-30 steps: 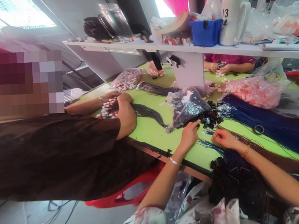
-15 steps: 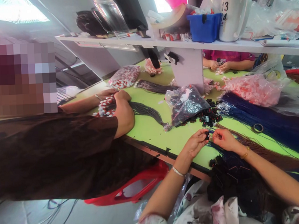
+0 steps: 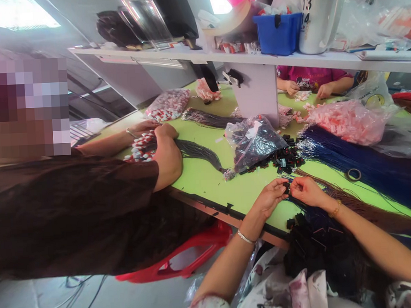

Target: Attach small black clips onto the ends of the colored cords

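Note:
My left hand (image 3: 272, 197), closed in a pinch, holds a small black plastic connector housing (image 3: 287, 188) over the front of the table. Close against it, my right hand (image 3: 307, 193) is closed on a thin wire, whose end is mostly hidden by the fingers at the housing. Just beyond both hands lies a loose pile of black connector housings (image 3: 288, 161), beside a clear plastic bag (image 3: 255, 142) of more black pieces. More black housings (image 3: 300, 225), joined to dark wires, hang at the table edge below my hands.
Blue wires (image 3: 368, 168) and brown wires (image 3: 362, 201) spread to the right, with a tape ring (image 3: 354, 174) on them. A bag of pink-white pieces (image 3: 348, 121) lies behind. At left, a co-worker's hands (image 3: 165, 147) handle grey wires (image 3: 202, 154). A shelf (image 3: 186, 58) crosses above.
My right hand has moved slightly left, closing the small gap to the housing; the silvery wire tip seen between my hands is now hidden. Across the table, another person's hands have moved apart.

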Demonstrator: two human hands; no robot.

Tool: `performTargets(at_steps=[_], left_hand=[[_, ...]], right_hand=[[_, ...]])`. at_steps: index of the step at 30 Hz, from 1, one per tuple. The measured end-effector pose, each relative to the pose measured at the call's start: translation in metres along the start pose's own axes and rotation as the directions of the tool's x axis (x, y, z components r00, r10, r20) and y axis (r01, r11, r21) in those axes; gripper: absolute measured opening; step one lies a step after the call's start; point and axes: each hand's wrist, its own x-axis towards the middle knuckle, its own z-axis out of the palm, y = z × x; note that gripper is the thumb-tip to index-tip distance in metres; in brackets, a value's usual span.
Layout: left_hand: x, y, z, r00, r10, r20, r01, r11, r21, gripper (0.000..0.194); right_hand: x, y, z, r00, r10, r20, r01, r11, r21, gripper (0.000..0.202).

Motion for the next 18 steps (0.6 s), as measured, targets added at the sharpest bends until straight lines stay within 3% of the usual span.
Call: performTargets(at_steps=[6,14,18], left_hand=[[-0.005,-0.007,0.007,0.988,0.091,-0.121,-0.081,0.993,0.080,0.037],[-0.004,-0.012,0.007,0.976,0.129,-0.177,-0.101,0.982,0.159,0.033],[-0.007,-0.008,0.003,0.977,0.122,-0.173,-0.091,0.980,0.178,0.031]], right_hand=[[-0.001,0.000,-0.003,0.998,-0.059,0.028,0.060,0.998,-0.024,0.010],[0.002,0.006,0.001,0.997,-0.052,0.052,0.057,0.994,-0.093,0.011],[0.008,0.003,-0.012,1.000,0.011,-0.004,-0.012,0.949,-0.314,0.018]])
